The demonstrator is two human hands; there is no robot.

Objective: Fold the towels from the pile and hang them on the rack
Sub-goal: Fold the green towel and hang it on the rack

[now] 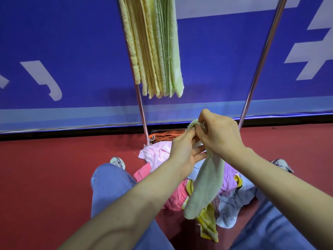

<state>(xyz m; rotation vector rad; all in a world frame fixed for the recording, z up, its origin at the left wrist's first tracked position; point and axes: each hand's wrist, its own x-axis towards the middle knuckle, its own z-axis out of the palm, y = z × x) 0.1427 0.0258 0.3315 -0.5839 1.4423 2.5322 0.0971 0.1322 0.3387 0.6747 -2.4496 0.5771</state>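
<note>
Step in hand, by the look of it: opening out one pale green towel (203,186) before folding. Held up at centre frame and dangling in a limp twist toward 6 o'clock, over the pile (232,193); cannot tell whether touching it. Pinched at the bunched top hem by the right grip (219,134), just toward 1 o'clock of centre, fingers curled tight over the cloth. Pinched at the same hem by the left grip (182,150), thumb and forefinger closed on it, remaining fingers fairly straight beneath. Already hung at 12 o'clock on the rack (259,64): a tight row of yellow and green folded towels (155,47). Heaped on the red floor (54,168) at 6 o'clock, between the knees: pink, lilac, blue and yellow cloths, so probably well short of finished. Next, most likely: slide both grips apart along the hem to find the corners, shake out the twist, bring edge to edge, then reach up toward 12 o'clock for room beside the hung row. Calls for a firm pinch at each corner, since limp terry tends to bunch and fold crooked.
</note>
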